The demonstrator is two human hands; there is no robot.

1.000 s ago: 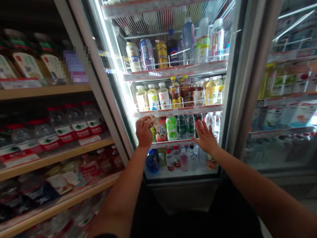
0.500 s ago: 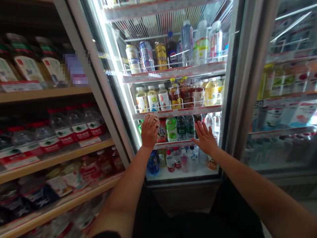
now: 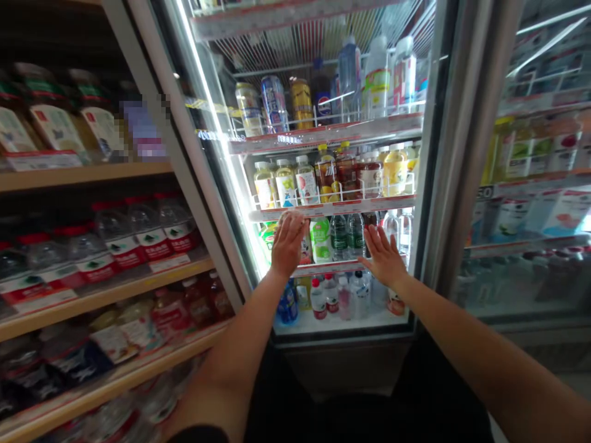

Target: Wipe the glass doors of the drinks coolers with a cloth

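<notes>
A lit drinks fridge stands before me behind a glass door [image 3: 295, 55]. My left hand [image 3: 287, 249] presses a pale, crumpled cloth [image 3: 292, 217] against the glass at the third shelf from the top; its exact kind is blurred and partly covered by the fingers. To the right, my right hand [image 3: 384, 255] lies against the door with fingers spread and nothing in it. Between the hands, behind the glass, show a green-labelled bottle [image 3: 319, 240] and dark green water bottles [image 3: 347, 235].
Wooden shelves [image 3: 106, 280] with red-capped bottles [image 3: 113, 227] run along the left. A metal door frame [image 3: 466, 154] borders the right side, beside another fridge with drinks [image 3: 521, 147]. Reflected lights streak the glass. Inside are cans [image 3: 274, 104] and tea bottles [image 3: 325, 175].
My left hand and the cloth have slid a little to the right across the glass, uncovering a green item at the left. My right hand has stayed in place.
</notes>
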